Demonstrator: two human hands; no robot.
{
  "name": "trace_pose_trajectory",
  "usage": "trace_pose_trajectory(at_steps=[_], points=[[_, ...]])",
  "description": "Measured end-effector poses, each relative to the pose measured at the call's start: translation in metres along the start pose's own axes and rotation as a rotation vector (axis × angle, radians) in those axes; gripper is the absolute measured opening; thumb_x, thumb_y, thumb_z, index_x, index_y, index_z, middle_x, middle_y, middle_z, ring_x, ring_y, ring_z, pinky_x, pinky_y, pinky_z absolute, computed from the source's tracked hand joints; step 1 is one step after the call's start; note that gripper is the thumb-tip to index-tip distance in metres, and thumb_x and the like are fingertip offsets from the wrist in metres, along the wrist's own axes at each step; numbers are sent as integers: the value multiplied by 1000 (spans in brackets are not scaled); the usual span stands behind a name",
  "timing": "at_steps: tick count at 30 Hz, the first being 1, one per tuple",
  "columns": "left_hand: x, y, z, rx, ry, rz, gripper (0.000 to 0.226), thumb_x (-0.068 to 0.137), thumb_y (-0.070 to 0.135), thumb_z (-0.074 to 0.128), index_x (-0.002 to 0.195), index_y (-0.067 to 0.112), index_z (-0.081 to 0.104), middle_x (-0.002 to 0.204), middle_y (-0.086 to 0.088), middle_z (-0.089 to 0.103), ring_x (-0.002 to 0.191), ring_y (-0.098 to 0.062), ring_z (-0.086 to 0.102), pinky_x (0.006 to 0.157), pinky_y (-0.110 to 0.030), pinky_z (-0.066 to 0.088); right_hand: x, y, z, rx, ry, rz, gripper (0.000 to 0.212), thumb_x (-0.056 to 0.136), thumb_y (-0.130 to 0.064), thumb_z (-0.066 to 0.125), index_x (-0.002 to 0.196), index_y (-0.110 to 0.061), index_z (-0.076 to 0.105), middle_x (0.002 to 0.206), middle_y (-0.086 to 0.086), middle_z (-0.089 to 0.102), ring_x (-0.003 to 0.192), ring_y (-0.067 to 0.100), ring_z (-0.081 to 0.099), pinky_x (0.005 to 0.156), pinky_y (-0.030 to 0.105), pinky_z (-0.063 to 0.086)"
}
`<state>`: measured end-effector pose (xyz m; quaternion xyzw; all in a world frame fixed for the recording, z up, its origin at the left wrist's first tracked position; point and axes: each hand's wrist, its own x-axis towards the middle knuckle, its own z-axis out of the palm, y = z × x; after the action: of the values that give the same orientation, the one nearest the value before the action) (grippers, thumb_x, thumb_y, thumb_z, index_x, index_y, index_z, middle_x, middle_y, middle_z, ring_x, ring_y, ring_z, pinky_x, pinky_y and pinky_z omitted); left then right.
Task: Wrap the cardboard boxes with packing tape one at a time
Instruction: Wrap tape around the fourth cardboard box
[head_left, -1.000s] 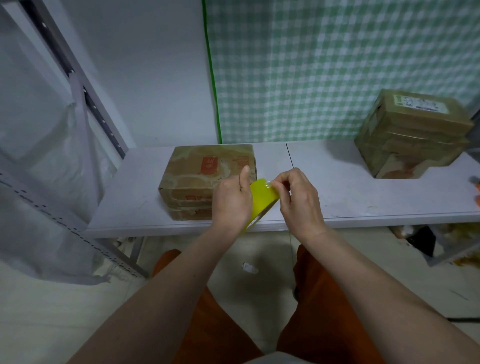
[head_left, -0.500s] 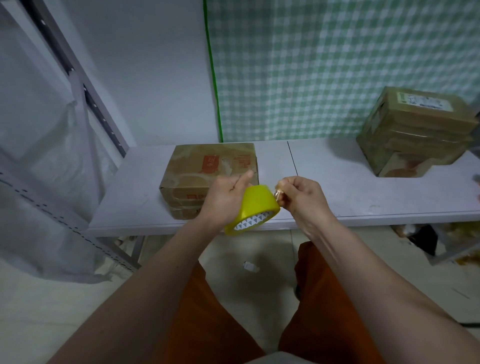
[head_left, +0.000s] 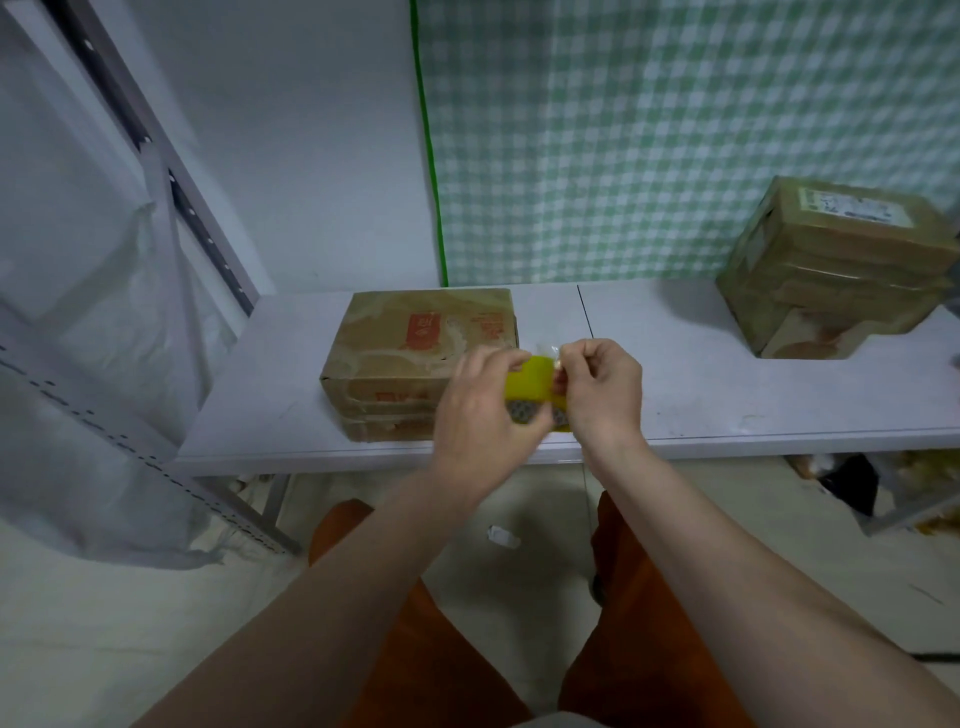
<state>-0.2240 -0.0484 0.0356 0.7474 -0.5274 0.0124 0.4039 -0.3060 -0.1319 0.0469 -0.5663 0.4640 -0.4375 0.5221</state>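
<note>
- So far, no fresh strip runs from the tape roll (head_left: 530, 387) to the nearest box (head_left: 421, 358), so its wrapping looks not yet begun.
- Left hand (head_left: 483, 415) has its fingers curled round the yellow roll, held above the front edge of the desk (head_left: 727, 410); right hand (head_left: 602, 389) pinches what looks like the loose tape end.
- That box lies near the desk's front edge, left of the middle; it already looks glossy.
- Stacked boxes (head_left: 836, 270) at the far right corner appear taped; I cannot tell whether they are finished.
</note>
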Motion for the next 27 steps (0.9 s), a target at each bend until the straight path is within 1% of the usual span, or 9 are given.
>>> trace_pose_trajectory(at_steps=[3, 7, 12, 17, 20, 21, 23, 25, 27], points=[[-3, 4, 18, -24, -43, -66, 57, 68, 24, 79, 119, 8, 60, 112, -6, 57, 107, -21, 50, 83, -30, 45, -6, -1, 4, -129, 4, -91, 16, 92, -11, 56, 77, -14, 57, 74, 0, 61, 73, 17, 58, 72, 30, 49], [8, 16, 25, -6, 106, -86, 15, 84, 2, 63, 98, 4, 66, 96, -8, 61, 92, -24, 55, 72, -40, 50, -15, -7, 3, -257, -48, -200, 9, 93, -14, 57, 84, -13, 60, 75, -9, 58, 72, 8, 56, 66, 16, 45], [9, 15, 29, -56, 149, -98, 18, 89, -2, 55, 94, 3, 71, 88, -6, 63, 82, -16, 55, 69, -29, 47, -19, -7, 0, -271, -78, -225, 8, 93, -16, 59, 86, -15, 62, 78, -6, 62, 76, 9, 60, 69, 19, 49], [10, -2, 19, -138, 147, -161, 19, 84, -3, 64, 93, 8, 76, 88, -4, 69, 78, -14, 61, 75, -25, 50, -16, -8, -11, -92, -297, -286, 23, 96, -14, 53, 84, -9, 72, 88, 3, 68, 87, 14, 64, 80, 24, 51], [17, -7, 4, -371, 250, -421, 17, 87, 5, 67, 96, 16, 77, 93, 4, 71, 86, -7, 64, 85, -20, 50, -3, -1, -23, -92, -155, -288, 28, 94, 2, 46, 100, -17, 66, 106, 2, 54, 99, 15, 56, 83, 24, 45], [21, -9, 0, -485, 284, -517, 17, 88, 7, 67, 94, 19, 76, 91, 8, 70, 87, -4, 64, 87, -20, 50, 2, 6, -27, -174, -151, -232, 43, 89, 12, 42, 113, -18, 60, 113, 4, 47, 102, 17, 53, 85, 24, 43], [26, -9, -10, -716, 337, -654, 19, 89, 6, 66, 90, 24, 72, 91, 11, 70, 89, -3, 66, 85, -19, 52, 8, 23, -34, -315, -279, -88, 72, 81, 24, 38, 138, -20, 40, 128, 7, 37, 113, 18, 46, 89, 26, 41], [28, -8, -15, -945, 389, -747, 16, 90, 6, 65, 89, 21, 71, 97, 1, 73, 95, -12, 69, 82, -22, 54, 3, 35, -34, -244, -466, 26, 87, 79, 21, 54, 147, -24, 25, 139, 2, 35, 123, 16, 44, 95, 30, 42], [27, -5, -15, -1046, 408, -812, 13, 91, 9, 64, 88, 20, 71, 100, -6, 73, 97, -17, 70, 83, -27, 56, -6, 40, -26, -41, -522, 71, 89, 73, 7, 75, 145, -22, 30, 136, -2, 49, 120, 9, 52, 97, 30, 44]])
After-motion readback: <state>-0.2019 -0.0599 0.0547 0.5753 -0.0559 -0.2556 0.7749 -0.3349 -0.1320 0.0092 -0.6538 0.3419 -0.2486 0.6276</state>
